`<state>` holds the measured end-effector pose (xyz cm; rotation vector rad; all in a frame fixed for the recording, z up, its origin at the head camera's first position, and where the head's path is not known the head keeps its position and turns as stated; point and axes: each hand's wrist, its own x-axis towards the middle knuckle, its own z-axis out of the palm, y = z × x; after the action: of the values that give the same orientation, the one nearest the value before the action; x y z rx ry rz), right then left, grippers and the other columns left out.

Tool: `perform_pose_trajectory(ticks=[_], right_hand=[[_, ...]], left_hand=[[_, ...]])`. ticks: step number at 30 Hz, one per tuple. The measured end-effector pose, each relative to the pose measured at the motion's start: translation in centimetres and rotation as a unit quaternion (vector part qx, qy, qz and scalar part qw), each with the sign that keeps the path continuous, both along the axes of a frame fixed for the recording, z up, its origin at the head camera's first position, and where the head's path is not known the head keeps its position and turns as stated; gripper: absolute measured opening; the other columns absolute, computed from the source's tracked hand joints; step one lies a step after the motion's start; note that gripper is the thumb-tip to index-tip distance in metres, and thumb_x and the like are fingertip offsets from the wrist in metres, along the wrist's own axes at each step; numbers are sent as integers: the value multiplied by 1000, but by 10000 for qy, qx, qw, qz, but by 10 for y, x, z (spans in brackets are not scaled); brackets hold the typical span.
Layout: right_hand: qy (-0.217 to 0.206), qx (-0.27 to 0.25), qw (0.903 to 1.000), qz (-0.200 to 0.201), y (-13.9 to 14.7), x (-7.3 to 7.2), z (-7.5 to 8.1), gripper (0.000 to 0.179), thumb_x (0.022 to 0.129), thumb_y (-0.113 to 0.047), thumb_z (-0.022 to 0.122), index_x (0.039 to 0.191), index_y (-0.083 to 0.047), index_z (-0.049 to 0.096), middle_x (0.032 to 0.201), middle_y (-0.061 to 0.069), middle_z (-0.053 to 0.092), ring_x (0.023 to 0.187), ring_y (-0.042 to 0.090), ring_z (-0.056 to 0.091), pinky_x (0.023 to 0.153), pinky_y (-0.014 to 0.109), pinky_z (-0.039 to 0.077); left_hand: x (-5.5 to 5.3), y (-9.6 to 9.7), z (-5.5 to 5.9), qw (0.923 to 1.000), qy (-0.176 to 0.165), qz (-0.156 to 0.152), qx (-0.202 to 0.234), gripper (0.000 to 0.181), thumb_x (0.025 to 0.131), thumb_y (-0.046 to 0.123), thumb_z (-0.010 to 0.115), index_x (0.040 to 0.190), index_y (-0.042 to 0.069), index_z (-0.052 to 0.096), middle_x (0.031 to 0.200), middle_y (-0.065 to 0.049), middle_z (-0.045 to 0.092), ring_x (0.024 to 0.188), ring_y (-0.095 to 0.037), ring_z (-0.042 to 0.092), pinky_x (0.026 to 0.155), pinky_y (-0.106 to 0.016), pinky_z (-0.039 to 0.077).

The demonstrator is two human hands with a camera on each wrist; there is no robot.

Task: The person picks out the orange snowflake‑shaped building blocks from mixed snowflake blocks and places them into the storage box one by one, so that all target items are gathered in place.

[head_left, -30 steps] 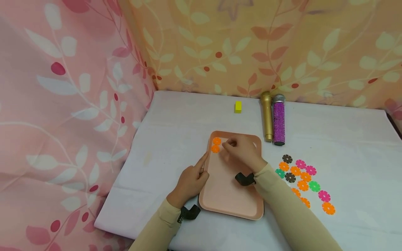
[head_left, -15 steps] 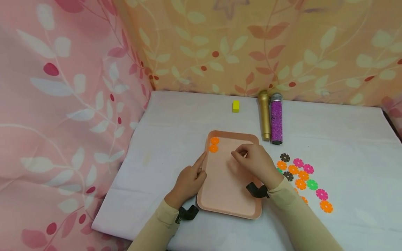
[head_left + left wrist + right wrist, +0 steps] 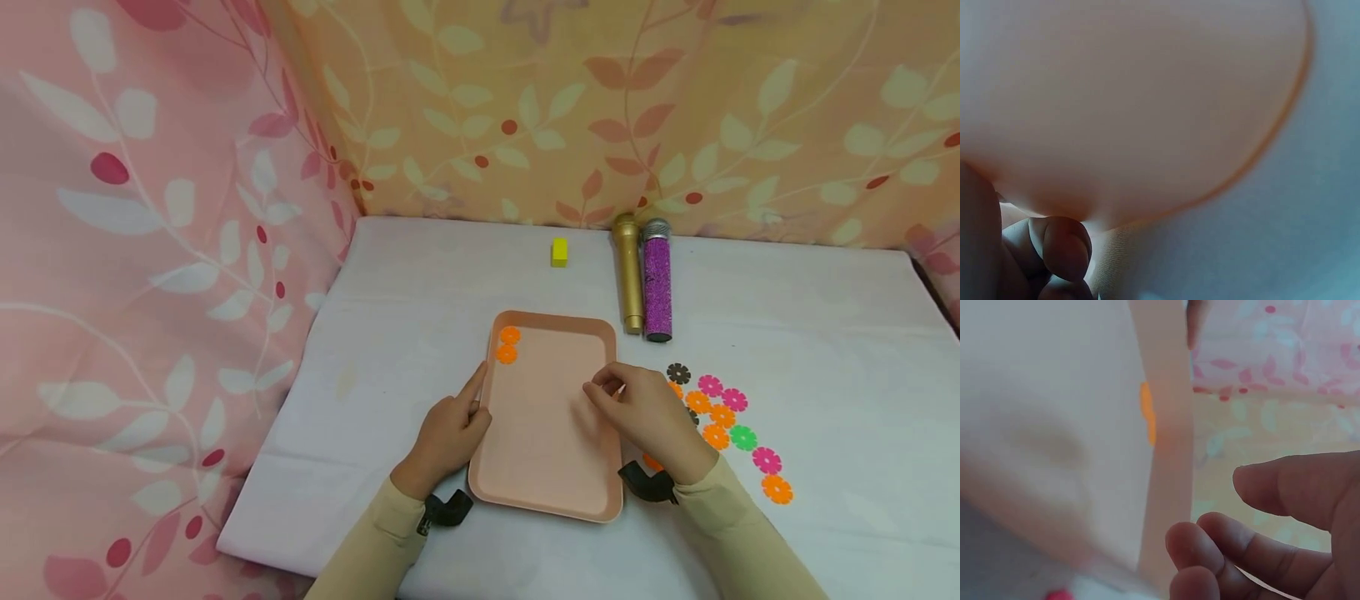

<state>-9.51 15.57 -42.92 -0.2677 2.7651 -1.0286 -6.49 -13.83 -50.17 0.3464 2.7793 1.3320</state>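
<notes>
Lengthwise, the tray (image 3: 551,450) on white cloth (image 3: 397,333) runs near to far; two orange discs (image 3: 507,354) align likewise inside its far left corner. Left hand (image 3: 450,433): index finger extended at its left rim. Right hand (image 3: 648,412): above its right rim, thumb and fingertips apart.

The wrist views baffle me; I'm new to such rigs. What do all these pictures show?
No machine works here: a person uses two bare hands. The wide picture comes from a camera worn on the head; each close-up comes from a camera on one wrist. On the white cloth are a pink tray with two orange discs in its far left corner, loose coloured discs to its right, a yellow block, a gold microphone and a purple microphone. The left hand has its index finger at the tray's left edge. The right hand is by its right edge; nothing shows between thumb and fingers.
</notes>
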Motion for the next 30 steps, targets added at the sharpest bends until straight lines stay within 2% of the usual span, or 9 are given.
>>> perform_pose_trajectory(ticks=[4, 9, 15, 22, 26, 30], right_hand=[[-14, 2, 9999, -101, 8, 9, -3, 19, 99, -31, 70, 101, -14, 76, 86, -3, 70, 73, 15, 59, 60, 30, 50], [218, -90, 9992, -323, 21, 19, -4, 17, 98, -28, 71, 103, -13, 75, 90, 0, 68, 71, 17, 57, 58, 28, 48], [-21, 119, 9989, -444, 40, 27, -5, 21, 100, -30, 70, 107, -11, 75, 83, -1, 66, 65, 17, 56, 54, 29, 47], [-237, 523, 9982, -190, 55, 34, -10, 29, 96, -31, 73, 110, -6, 75, 94, 2, 71, 69, 15, 58, 61, 30, 51], [-366, 800, 9961, -18, 62, 37, -13, 36, 89, -31, 81, 112, -3, 76, 98, 5, 72, 75, 17, 59, 64, 32, 52], [-305, 1151, 9925, 294, 69, 41, -16, 42, 82, -30, 88, 112, -2, 76, 99, 6, 69, 86, 20, 62, 69, 37, 56]], left_hand=[[0, 0, 1, 10000, 2, 13, 14, 70, 95, 12, 50, 164, 11, 37, 51, 17, 30, 44, 2, 21, 45, -22, 18], [-1, 0, 0, 10000, 31, -5, 22, 69, 96, 13, 50, 164, 11, 37, 51, 16, 31, 44, 2, 21, 46, -22, 18], [-2, -1, -2, 10000, 57, 9, 28, 69, 96, 13, 50, 164, 12, 38, 51, 16, 31, 44, 2, 20, 46, -22, 17], [-2, -1, -4, 9999, 68, 70, 56, 70, 95, 12, 51, 164, 13, 39, 51, 16, 29, 45, 2, 18, 47, -23, 15], [-2, -1, -5, 9999, 78, 29, 81, 70, 95, 12, 51, 164, 12, 39, 51, 16, 30, 44, 3, 18, 46, -23, 15], [-1, 0, -5, 9999, 108, -37, 76, 70, 95, 11, 51, 163, 10, 39, 51, 16, 31, 43, 4, 18, 46, -22, 15]])
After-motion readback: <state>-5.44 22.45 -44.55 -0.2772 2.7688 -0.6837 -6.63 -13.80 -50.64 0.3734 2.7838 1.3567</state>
